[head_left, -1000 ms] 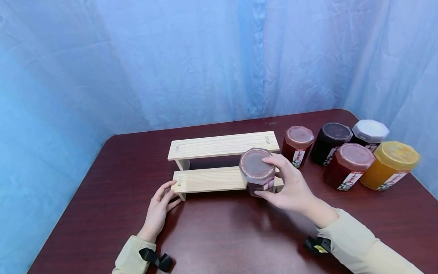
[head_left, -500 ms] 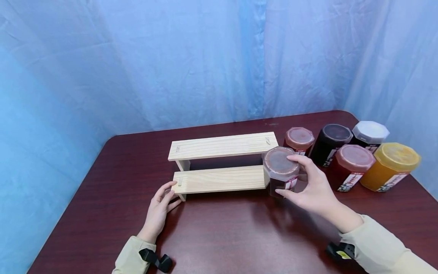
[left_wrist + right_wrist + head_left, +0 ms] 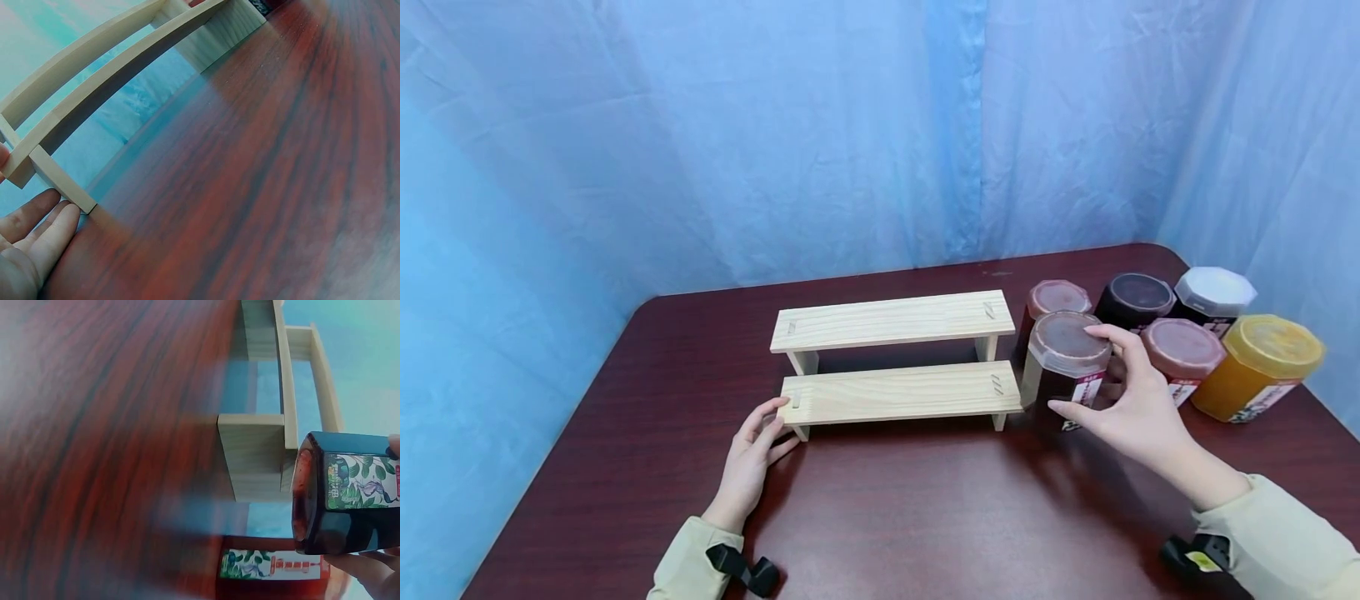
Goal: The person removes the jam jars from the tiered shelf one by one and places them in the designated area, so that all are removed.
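Observation:
My right hand (image 3: 1150,421) grips a dark octagonal jar (image 3: 1051,385) with a frosted lid, thumb and fingers on its opposite sides. In the right wrist view the jar's base shows, raised off the table, and its printed label (image 3: 362,481) faces the camera. It hangs just beyond the right end of a two-tier pale wooden rack (image 3: 895,395). At the rack's left end, my left hand (image 3: 745,467) holds the lower board. One fingertip is at the board's edge, with other fingers (image 3: 56,231) by the support leg.
Behind the held jar stands a red jar (image 3: 1058,296). Farther right are a black jar (image 3: 1138,292), a white-lidded dark jar (image 3: 1215,287), a pink-lidded red jar (image 3: 1183,346) and a yellow jar (image 3: 1262,375). A blue curtain (image 3: 820,142) hangs behind the dark red table (image 3: 895,508).
My right hand has carried the dark jar rightward, from in front of the lower board to past the rack's right end. The left hand and the rack stay in place.

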A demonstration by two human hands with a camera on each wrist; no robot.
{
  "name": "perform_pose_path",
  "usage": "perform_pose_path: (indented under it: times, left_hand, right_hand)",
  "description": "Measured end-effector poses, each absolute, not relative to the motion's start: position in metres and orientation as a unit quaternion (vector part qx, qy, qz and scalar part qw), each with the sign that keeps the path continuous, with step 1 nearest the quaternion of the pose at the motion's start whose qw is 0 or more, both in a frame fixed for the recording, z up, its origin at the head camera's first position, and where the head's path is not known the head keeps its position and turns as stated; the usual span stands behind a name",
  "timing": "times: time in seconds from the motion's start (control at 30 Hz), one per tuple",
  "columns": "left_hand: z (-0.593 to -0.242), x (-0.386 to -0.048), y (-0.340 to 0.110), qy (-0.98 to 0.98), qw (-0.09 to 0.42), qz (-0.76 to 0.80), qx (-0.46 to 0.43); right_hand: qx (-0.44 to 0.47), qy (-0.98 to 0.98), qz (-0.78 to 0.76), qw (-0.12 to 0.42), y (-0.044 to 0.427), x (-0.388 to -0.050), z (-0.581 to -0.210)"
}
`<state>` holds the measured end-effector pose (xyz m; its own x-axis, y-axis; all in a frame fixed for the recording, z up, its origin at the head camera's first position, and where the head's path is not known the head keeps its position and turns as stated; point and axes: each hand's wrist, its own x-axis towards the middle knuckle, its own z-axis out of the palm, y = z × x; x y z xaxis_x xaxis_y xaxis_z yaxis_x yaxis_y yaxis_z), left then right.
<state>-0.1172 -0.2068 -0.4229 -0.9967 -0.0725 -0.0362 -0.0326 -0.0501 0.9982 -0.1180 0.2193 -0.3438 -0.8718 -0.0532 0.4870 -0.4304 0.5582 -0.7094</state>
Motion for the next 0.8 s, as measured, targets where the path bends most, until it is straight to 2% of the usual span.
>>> perform_pose_path:
  times: [0.17, 0.37, 0.8]
  left_hand:
    - [-0.423, -0.117, -0.206, -0.690, 0.012, -0.722, 0.042]
    - [-0.423, -0.117, -0.206, -0.690, 0.012, -0.722, 0.043]
    - [-0.423, -0.118, -0.206, -0.690, 0.015, -0.723, 0.037]
  right_hand:
    - [0.132, -0.870, 0.436, 0.190, 0.225, -0.121, -0.347]
    - [0.135, -0.887, 0.395, 0.195, 0.228, -0.126, -0.354]
    - [0.099, -0.908, 0.372, 0.167, 0.232, -0.133, -0.362]
